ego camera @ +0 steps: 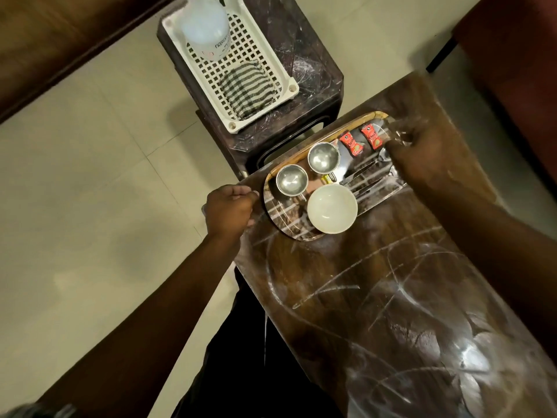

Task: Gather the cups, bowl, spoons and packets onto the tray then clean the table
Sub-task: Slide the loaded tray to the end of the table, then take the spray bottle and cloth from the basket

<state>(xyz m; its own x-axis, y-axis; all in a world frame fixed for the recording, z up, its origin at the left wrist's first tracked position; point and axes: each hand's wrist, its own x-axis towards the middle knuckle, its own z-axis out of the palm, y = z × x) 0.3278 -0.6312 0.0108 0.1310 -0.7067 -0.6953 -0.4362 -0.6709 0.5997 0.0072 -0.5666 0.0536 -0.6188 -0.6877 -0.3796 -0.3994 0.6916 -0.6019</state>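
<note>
The tray (281, 214) sits at the 12 o'clock end of the table (376, 282), with the cups (291, 180), bowl (332, 208), spoons (367, 176) and packets (346, 143) on it. Our left hand (230, 211) curls round its 8 o'clock rim. Our right hand (422, 158) covers the 2 o'clock end, too blurred to tell its grip. If we lift unevenly, the bowl, close to the 6 o'clock rim, may slide off.

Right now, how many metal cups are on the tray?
2. The left cup stands at the end of the tray nearest the left hand; the right cup stands beside it, by a red packet. The right hand covers the far end; another could be hidden.
</note>
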